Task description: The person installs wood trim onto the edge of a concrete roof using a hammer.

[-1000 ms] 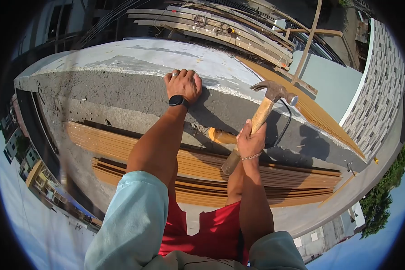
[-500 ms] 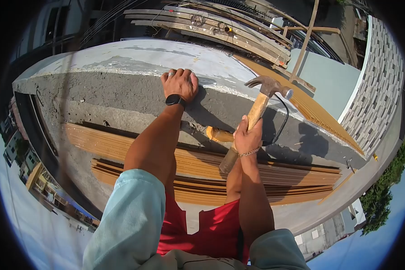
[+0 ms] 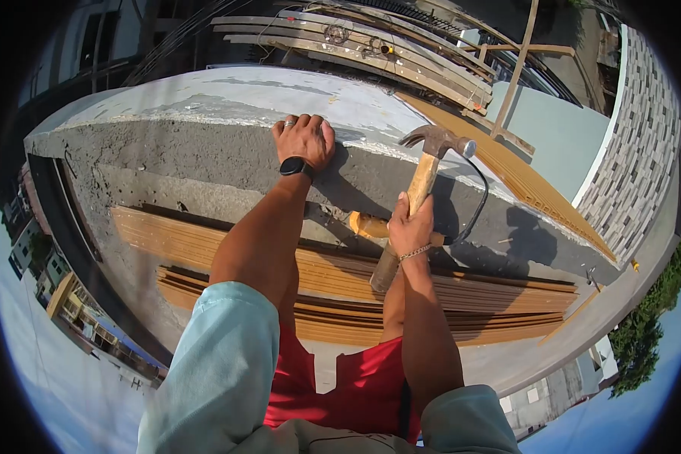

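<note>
My right hand (image 3: 411,225) is closed around the wooden handle of a claw hammer (image 3: 424,178). The hammer's steel head points up and away from me, above the concrete ledge (image 3: 204,155), with its claw to the left. My left hand (image 3: 304,142) lies on the ledge, fingers bent over its far edge; the fingertips are hidden. A ring and a black watch are on that side. Behind my right hand lies a yellow-orange tool (image 3: 369,225), partly covered, and a black cord (image 3: 480,208) curves up on the other side of the hand.
Long brown grooved panels (image 3: 181,238) are stacked along the near side of the ledge. Another brown panel (image 3: 526,189) leans beyond it at the right. Wooden planks (image 3: 401,64) lie lower down at the back. A tiled wall (image 3: 632,121) stands at the far right.
The hammer and my right hand have shifted a little to the left, and the hammer's head has swung left. My left hand stays on the ledge.
</note>
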### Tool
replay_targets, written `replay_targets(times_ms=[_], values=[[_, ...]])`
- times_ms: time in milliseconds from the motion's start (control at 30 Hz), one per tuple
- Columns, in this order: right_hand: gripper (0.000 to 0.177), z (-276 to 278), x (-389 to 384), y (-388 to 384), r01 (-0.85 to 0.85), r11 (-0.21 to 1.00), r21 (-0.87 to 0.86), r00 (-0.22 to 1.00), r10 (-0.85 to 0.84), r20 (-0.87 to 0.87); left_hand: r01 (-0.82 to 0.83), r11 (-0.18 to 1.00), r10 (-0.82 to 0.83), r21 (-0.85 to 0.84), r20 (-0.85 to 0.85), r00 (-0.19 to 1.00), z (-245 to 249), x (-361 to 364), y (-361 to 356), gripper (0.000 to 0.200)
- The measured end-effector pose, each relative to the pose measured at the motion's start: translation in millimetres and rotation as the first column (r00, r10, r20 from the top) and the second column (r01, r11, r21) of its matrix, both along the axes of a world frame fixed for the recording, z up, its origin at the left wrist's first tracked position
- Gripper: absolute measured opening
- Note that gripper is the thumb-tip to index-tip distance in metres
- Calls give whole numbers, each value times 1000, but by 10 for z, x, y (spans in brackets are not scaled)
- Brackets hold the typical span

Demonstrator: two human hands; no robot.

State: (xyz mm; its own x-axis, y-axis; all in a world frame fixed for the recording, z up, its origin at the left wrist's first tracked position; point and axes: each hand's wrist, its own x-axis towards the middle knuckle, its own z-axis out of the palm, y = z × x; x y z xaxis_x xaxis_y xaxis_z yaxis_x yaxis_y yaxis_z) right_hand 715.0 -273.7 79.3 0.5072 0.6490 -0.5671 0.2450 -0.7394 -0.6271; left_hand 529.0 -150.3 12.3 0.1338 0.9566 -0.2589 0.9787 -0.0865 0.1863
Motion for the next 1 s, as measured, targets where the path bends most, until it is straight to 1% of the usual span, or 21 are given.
replay_targets(times_ms=[67,100,133,200,233,267,333,367,400,467,533,600,633,700,733,800,833,867,933,967,1000], values=[[24,-105,118,29,-153,971,-183,988,145,-57,2,1000,-3,31,15,1000,-11,47,-25,25],[24,305,162,440,-16,916,-400,952,-108,-285,0,999,0,33,13,1000,-29,44,-12,25],[24,238,129,423,-27,919,-394,951,-98,-293,-10,1000,10,28,3,1000,-27,11,-3,25],[27,114,39,186,43,999,-20,998,-43,-39,-30,999,29,21,32,999,-32,-22,-40,25],[26,61,2,116,-23,1000,20,998,22,51,-19,999,18,41,17,1000,-27,-24,-39,25],[26,16,43,81,-14,1000,19,998,13,58,-5,998,5,67,10,1000,-18,7,-18,25],[25,184,112,361,-22,945,-327,967,-62,-246,-18,1000,19,-16,27,999,-1,47,5,24],[24,317,101,480,55,933,-355,930,-177,-323,-14,999,13,32,27,1000,-30,35,11,24],[24,245,56,444,38,935,-352,928,-164,-336,-14,998,13,67,18,1000,-44,5,-17,24],[25,74,-31,118,37,999,-34,995,-40,-89,-2,999,2,41,5,1000,-11,2,-11,25],[26,101,-71,175,-172,964,-204,985,168,-34,0,999,-1,48,24,1000,-1,6,-14,26],[28,283,50,482,-39,929,-368,937,-94,-335,-8,999,6,53,38,999,-2,46,-30,26],[28,183,-1,479,-52,934,-353,935,-79,-346,-23,998,21,50,36,999,-21,13,-4,26],[29,71,-112,171,-37,999,-17,999,36,-39,-28,998,26,53,43,999,-19,-6,-19,24],[29,35,-120,89,-31,999,-28,999,30,-39,-19,997,14,75,65,998,2,9,-7,23],[28,-53,-50,107,-260,952,-161,964,267,20,-14,992,4,124,78,997,-34,44,-38,23],[27,113,-5,315,-125,954,-273,972,63,-225,-13,993,5,121,71,997,-36,53,-56,22],[27,167,-47,422,-135,957,-258,970,75,-230,-20,992,13,123,52,999,-66,12,-25,21],[27,306,-164,342,143,986,-91,954,-161,-251,-40,993,31,109,87,996,-46,-25,-63,21],[27,86,-179,141,34,997,76,999,-31,-37,-31,998,27,62,61,998,-19,-32,-58,23],[27,-15,-155,107,42,996,77,999,-40,-31,-19,999,18,27,44,999,-3,1,-10,26]])
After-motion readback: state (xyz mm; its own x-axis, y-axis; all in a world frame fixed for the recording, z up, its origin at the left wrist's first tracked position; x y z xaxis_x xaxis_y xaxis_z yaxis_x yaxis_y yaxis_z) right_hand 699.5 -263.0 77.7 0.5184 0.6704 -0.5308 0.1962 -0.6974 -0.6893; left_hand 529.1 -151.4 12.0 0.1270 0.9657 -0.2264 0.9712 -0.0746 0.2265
